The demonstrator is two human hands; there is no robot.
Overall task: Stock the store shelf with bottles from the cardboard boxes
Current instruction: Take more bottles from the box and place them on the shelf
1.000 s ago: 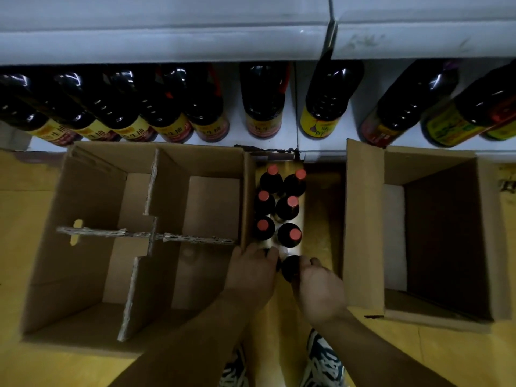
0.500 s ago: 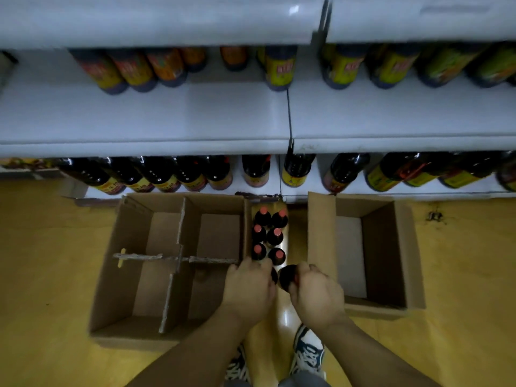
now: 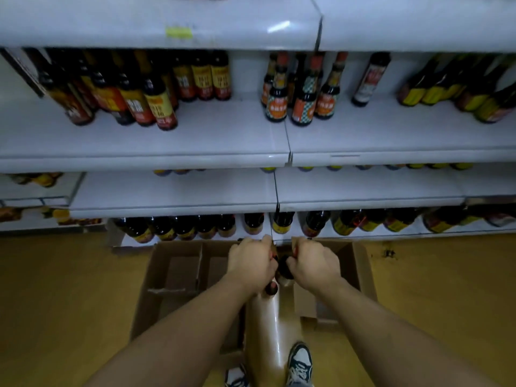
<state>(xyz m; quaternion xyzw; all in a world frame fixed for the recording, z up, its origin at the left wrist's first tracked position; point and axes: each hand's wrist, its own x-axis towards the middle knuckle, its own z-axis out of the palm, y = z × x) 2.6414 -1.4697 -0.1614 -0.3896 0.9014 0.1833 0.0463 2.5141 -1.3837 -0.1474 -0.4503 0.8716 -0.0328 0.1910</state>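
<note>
Fingers (image 3: 295,270) clasping dark round bottles (image 3: 284,269), corrugated boxes (image 3: 167,277)

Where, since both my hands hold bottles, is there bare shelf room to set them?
Bare: the gap between the yellow-labelled bottles and checker-labelled bottles on the second shelf, plus its front strip; also the third shelf, its front bare. Crowded: the bottom row of dark bottles.

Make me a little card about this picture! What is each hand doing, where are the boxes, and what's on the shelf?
left hand: grips a dark bottle above the boxes
right hand: grips a second dark bottle
divided box: on the floor, below the left hand
plain box: on the floor, below the right hand
shelf: labelled bottles stand toward its back
</note>
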